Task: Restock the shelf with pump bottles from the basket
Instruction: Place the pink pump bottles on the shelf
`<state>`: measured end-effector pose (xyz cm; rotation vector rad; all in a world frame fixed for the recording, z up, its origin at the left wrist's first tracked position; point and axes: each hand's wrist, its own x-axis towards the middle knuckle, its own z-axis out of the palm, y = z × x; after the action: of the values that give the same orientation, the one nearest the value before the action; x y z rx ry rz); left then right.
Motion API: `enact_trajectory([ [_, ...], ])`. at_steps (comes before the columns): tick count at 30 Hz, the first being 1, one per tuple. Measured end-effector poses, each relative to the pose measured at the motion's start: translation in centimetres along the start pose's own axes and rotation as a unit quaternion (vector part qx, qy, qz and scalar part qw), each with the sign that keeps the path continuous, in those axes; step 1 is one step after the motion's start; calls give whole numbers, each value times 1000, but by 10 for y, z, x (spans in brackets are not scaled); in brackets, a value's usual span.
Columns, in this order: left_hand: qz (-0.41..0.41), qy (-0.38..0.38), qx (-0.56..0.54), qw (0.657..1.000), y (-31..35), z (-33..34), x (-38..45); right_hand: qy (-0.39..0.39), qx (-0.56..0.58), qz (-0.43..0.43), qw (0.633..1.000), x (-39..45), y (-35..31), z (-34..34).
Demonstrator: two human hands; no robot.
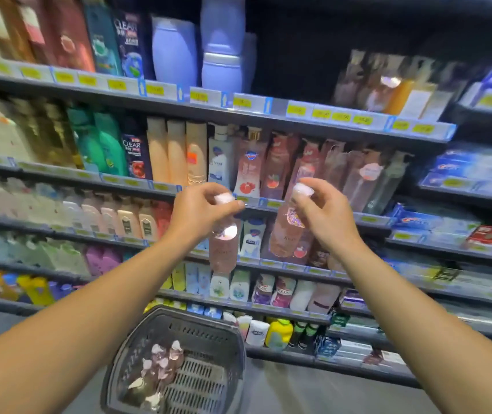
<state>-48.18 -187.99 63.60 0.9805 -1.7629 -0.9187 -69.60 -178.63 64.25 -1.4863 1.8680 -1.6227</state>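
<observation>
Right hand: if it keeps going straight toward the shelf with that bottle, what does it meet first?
Probably the row of pinkish pump bottles already on the shelf directly beyond the right hand and its pink bottle. Depth is unclear from this single view.

shelves are packed with other stuff too: dark Clear shampoo bottles, green bottles beside them, peach ones, toothpaste boxes off right
</observation>
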Motion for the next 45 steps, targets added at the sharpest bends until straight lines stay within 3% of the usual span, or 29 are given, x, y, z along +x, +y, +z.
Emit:
enact_trajectory([
  [16, 208, -9, 23, 978, 102, 30, 167, 153, -34, -112, 981, 129, -71, -58],
  [31, 239, -31, 5, 970, 140, 77, 235, 214, -49, -175, 960, 232, -87, -99],
  [38, 217, -14, -11, 976, 144, 99, 262, 203, -68, -225, 950, 278, -70, -108],
  [45, 200, -7, -15, 980, 135, 113, 278, 176, -72, -191, 963, 304, -36, -101],
])
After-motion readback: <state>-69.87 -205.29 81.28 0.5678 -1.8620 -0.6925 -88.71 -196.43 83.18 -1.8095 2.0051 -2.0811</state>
